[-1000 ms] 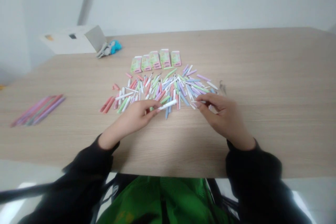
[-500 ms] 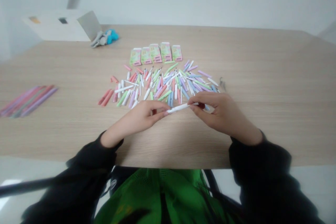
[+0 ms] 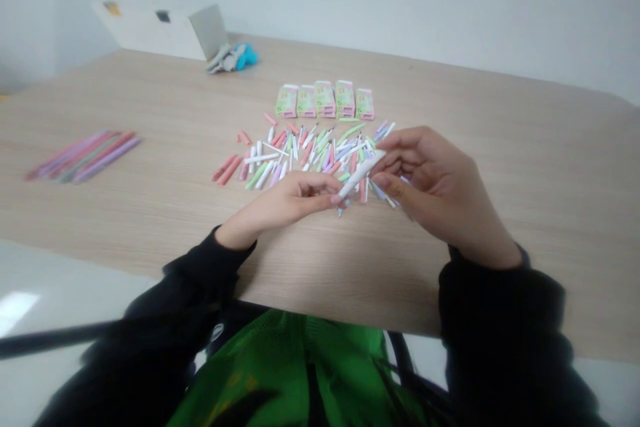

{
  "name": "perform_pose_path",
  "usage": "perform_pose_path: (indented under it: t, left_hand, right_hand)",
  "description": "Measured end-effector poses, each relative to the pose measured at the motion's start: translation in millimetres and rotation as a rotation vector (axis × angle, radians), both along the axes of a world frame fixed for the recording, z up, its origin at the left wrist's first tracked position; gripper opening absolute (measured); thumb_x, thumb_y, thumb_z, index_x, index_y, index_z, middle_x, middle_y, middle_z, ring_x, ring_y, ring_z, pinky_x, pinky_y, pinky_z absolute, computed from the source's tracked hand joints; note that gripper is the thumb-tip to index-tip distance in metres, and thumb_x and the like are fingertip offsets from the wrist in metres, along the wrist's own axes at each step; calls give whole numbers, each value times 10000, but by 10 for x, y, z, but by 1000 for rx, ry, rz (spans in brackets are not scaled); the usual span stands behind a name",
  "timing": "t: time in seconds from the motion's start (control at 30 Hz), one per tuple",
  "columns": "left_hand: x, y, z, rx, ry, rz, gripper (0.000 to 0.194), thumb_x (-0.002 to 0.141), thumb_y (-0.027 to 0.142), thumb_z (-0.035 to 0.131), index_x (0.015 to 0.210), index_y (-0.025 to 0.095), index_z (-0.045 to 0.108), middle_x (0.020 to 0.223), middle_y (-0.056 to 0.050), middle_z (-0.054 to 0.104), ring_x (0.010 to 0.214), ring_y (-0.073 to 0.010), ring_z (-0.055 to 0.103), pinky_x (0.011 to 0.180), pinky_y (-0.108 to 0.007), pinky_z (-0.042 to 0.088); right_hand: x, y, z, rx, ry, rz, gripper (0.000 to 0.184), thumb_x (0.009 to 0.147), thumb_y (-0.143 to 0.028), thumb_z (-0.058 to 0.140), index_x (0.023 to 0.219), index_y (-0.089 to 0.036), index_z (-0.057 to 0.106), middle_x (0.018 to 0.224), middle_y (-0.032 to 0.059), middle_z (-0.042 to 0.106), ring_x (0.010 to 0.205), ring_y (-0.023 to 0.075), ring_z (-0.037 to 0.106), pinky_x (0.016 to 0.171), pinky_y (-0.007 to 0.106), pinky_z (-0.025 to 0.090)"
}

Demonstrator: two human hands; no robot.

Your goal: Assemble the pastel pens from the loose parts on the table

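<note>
A white pen [image 3: 361,173] slants upward to the right between my two hands, above the near side of a scattered pile. My left hand [image 3: 305,199] pinches its lower end between thumb and fingers. Around the upper end are the curled fingers of my right hand [image 3: 430,180], its thumb just below the barrel; the exact contact there is blurred. Behind and under the hands lie many loose pen parts [image 3: 264,175], caps and thin white refills among them, in red, green, purple, blue and white. My right hand covers part of the pile.
Small green-and-pink boxes [image 3: 325,100] stand in a row behind the pile. Long coloured sticks [image 3: 90,157] lie at the left of the wooden table [image 3: 540,213]. A white box [image 3: 155,30] and a grey-and-blue crumpled item [image 3: 234,58] are at the back left.
Both hands have lifted the white pen, its right end rising so it tilts more steeply. My right hand has moved up and turned. The view has swung a little left.
</note>
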State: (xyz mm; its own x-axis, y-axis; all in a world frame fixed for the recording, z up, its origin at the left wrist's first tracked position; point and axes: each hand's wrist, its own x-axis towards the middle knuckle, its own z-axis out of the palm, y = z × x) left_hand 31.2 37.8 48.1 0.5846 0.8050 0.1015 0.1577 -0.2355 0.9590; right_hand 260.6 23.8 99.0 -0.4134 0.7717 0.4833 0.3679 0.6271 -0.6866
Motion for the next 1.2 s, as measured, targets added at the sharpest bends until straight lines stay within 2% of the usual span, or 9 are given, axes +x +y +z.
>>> perform_pose_path:
  t: [0.13,0.23,0.43,0.63,0.8,0.9,1.03,1.13,1.2]
  left_hand:
    - [-29,25,-9,-19,-37,9,163,921,280,629,946,150,724,847,-27,734,769,-123,655,720,-231,490]
    - [-39,41,-26,-16,-73,16,136,917,242,622,907,147,719,843,-26,731,780,-124,659,742,-235,498]
    - [-46,81,-48,-50,-162,18,114,913,184,610,886,143,712,827,-15,724,767,-109,653,751,-225,501]
    - [-96,85,-43,-85,-162,3,141,934,221,604,891,143,713,815,-25,725,758,-114,654,743,-227,508]
    - [-77,66,-56,-139,-146,-23,177,940,278,598,900,138,698,812,-33,717,708,-112,651,694,-229,519]
    - [-42,50,-80,-118,-124,-34,148,925,272,610,929,140,679,775,-22,700,650,-103,631,649,-226,516]
    - [-29,54,-131,57,-163,197,113,886,236,656,969,163,636,648,28,605,560,-93,573,538,-206,439]
    - [-51,75,-157,199,-208,418,74,859,212,673,878,169,615,599,46,532,499,-82,494,472,-210,349]
    - [-73,87,-160,273,-214,487,67,845,201,681,836,167,624,608,40,520,501,-80,461,467,-221,316]
  right_hand:
    - [-83,21,11,92,-30,-40,154,956,-332,620,1073,-255,684,990,47,695,886,195,667,813,356,573]
    - [-117,29,-11,107,-74,-31,168,971,-286,588,1094,-267,700,1022,53,690,872,194,651,787,359,571]
    - [-126,70,-196,12,22,-33,390,972,-275,577,1358,-298,530,1134,57,645,862,179,636,766,343,587]
    - [-153,91,-324,-85,72,-9,418,984,-332,564,1388,-308,458,1119,56,624,833,166,631,734,322,595]
    - [-211,77,-305,-138,145,5,447,981,-384,581,1406,-306,469,1141,52,636,804,143,638,701,299,588]
    - [-250,99,-331,-192,239,-11,357,943,-387,648,1277,-274,598,1062,36,679,755,126,641,661,276,570]
    - [-282,192,-530,-390,418,-37,144,878,-330,733,954,-208,728,794,-2,704,664,105,636,652,255,554]
    - [-318,247,-733,-696,604,27,147,834,-319,769,926,-208,739,749,-14,719,678,102,666,700,250,574]
    - [-351,251,-822,-918,696,89,141,828,-296,764,926,-198,742,795,3,748,713,98,685,728,233,583]
